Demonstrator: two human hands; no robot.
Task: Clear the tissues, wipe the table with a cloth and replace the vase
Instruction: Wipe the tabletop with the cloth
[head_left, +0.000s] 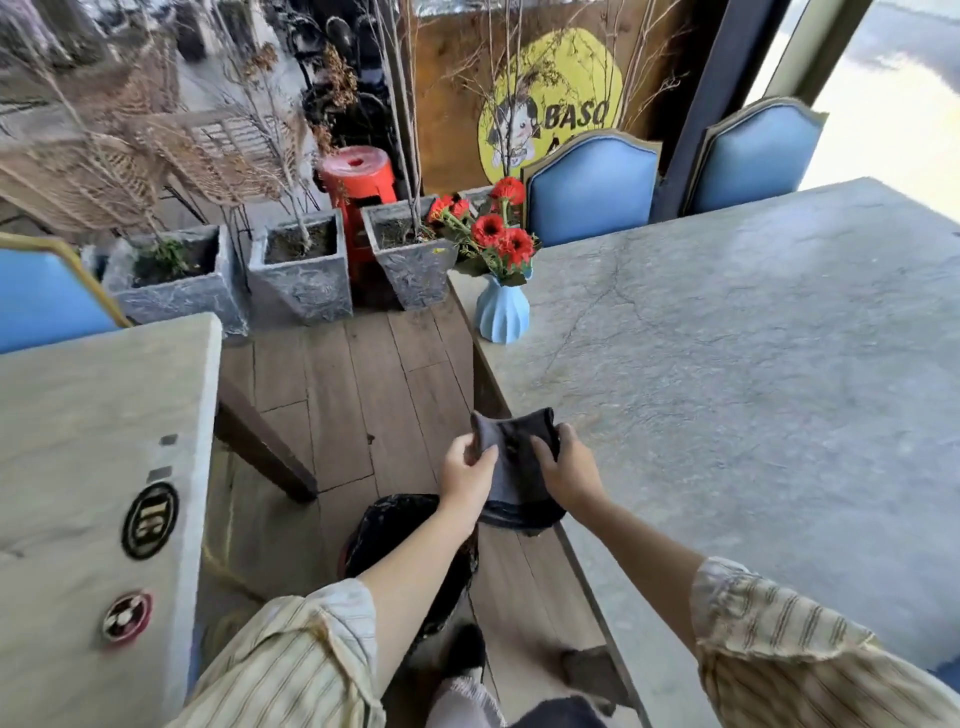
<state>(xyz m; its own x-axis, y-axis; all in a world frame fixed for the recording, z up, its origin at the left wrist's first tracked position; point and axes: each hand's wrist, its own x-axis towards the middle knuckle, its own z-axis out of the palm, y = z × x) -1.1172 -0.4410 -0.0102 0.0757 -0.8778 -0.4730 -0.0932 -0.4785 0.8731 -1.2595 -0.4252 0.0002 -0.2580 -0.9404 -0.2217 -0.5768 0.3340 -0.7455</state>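
Note:
A dark grey cloth (514, 457) hangs between both hands over the left edge of the grey marble table (753, 364). My left hand (465, 480) pinches its left side and my right hand (569, 475) grips its right side. A light blue ribbed vase (501, 312) with red flowers (491, 228) stands upright at the table's far left corner, well beyond the hands. No tissues are visible on the tabletop.
A black-lined bin (410, 545) sits on the wooden floor below my left arm. A second marble table (93, 457) lies to the left. Blue chairs (592, 187) stand behind the table, with stone planters (301, 270) and a red stool (358, 176) beyond the aisle.

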